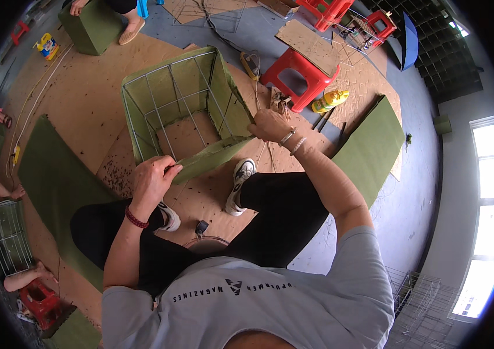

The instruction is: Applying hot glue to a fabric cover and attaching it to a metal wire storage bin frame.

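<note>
Fingers: thumb and fingers of the left hand (154, 177) pinched the near edge of the box frame (223, 96), toward its left end; the right hand (271, 125) was curled at the near right corner, fingertips partly hidden.
Box frame position: stood ahead of both hands, above the brown floor sheet (90, 157).
Box frame finish: green covering lined the sides; grey wires formed a grid.
Surroundings: a red stool (276, 74) and yellow bottle (330, 101) stood to the right.

My cloth (215, 156) is plain olive green. I wear a grey T-shirt (316, 302), black trousers (287, 200) and a dark red bracelet (136, 218).
</note>
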